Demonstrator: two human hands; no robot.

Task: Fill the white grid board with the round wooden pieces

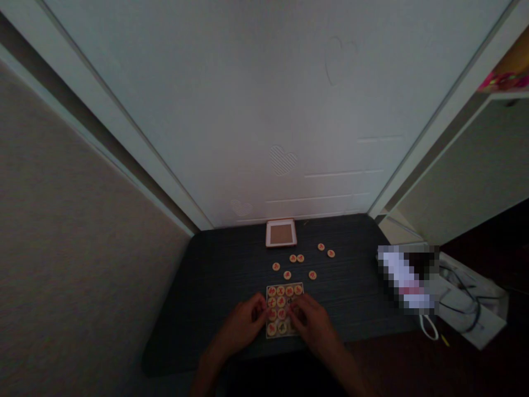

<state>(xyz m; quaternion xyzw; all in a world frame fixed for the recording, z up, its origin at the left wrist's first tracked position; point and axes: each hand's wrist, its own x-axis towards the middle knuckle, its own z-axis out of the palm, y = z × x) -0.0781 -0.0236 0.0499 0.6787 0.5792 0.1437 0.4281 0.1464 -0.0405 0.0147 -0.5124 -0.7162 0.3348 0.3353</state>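
Observation:
A shallow box (pixel 266 334) near the table's front edge holds rows of round wooden Chinese chess pieces (pixel 281 302), most with red characters. My left hand (pixel 248 320) is at the box's left edge, thumb and fingers curled together; whether they grip the edge or a piece cannot be seen. Over the box's right side is my right hand (pixel 312 322), its thumb and fingers bent close together at the pieces and covering some of them. What lies between those fingertips is hidden. Loose chess pieces (pixel 312 275) are scattered beyond the box, several in all.
The dark table (pixel 215 275) stands against a white panel (pixel 248 110) with heart patterns. A rectangular lid or tray (pixel 281 234) with a brown centre lies at its back edge. On the right are a pixelated object (pixel 407 278) and a white box (pixel 475 325) with cables.

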